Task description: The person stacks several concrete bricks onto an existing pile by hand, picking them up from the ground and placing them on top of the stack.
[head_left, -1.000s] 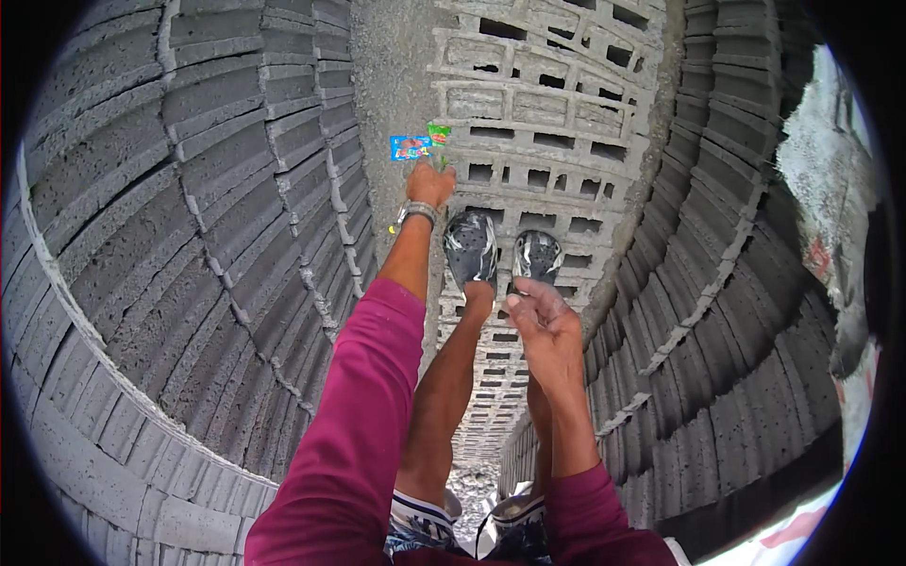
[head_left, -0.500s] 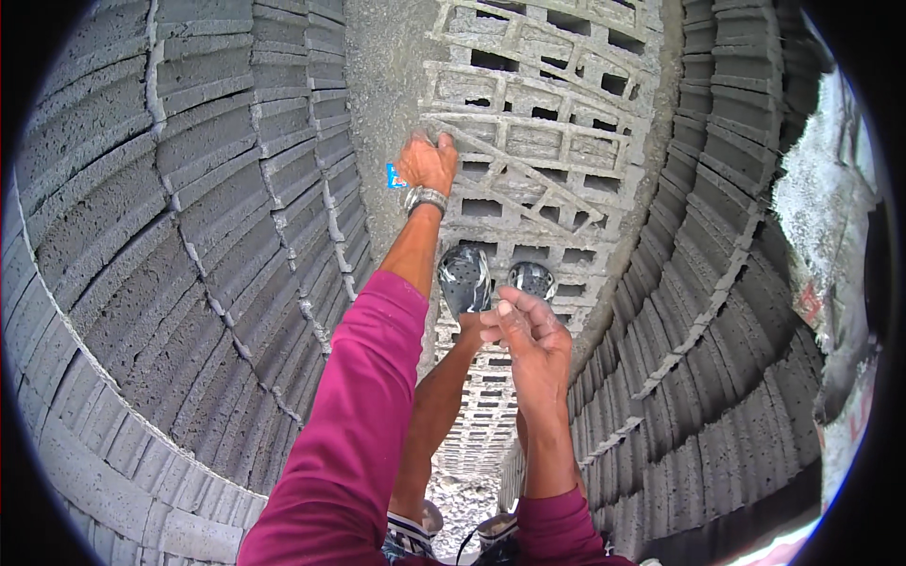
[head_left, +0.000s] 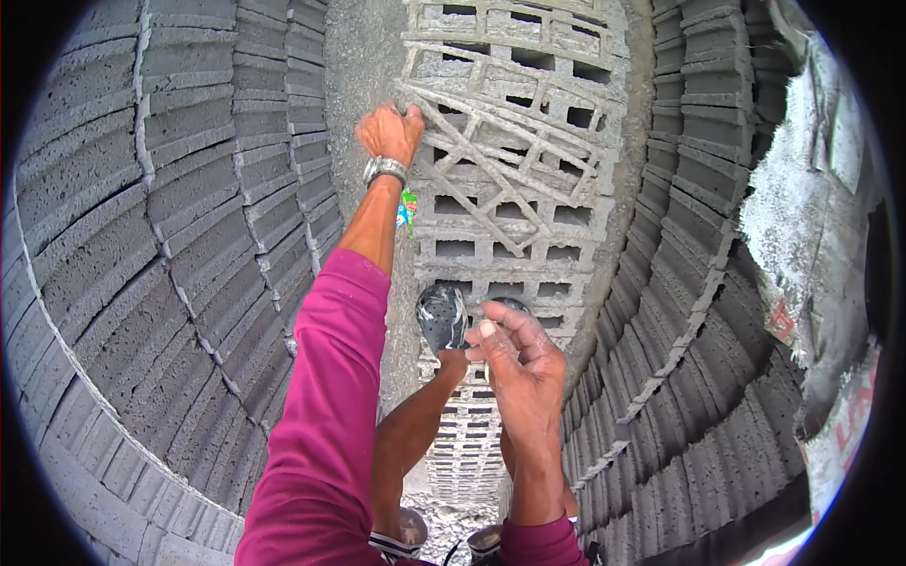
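Ahead of my feet, my left hand (head_left: 390, 132) is closed at the upper left corner of a grey hollow concrete block (head_left: 500, 121). Its curled fingers are partly hidden. This block lies askew, crossing another slanted hollow block (head_left: 481, 219), on top of a row of similar blocks (head_left: 519, 21). Just above my shoes, my right hand (head_left: 524, 363) hovers with loosely bent fingers and nothing visible in them. A watch (head_left: 385, 170) is on my left wrist.
Tall curved stacks of grey blocks rise on the left (head_left: 189, 189) and right (head_left: 670, 283). My dark patterned shoe (head_left: 442, 317) stands on the block row. A small green-and-blue wrapper (head_left: 407, 209) lies beside my left forearm. A torn white sack (head_left: 802, 208) hangs at the far right.
My left hand has moved farther forward, and the upper block's corner has shifted with it, uncovering more of the slanted block. My right hand keeps its pose. The whole view has shifted slightly.
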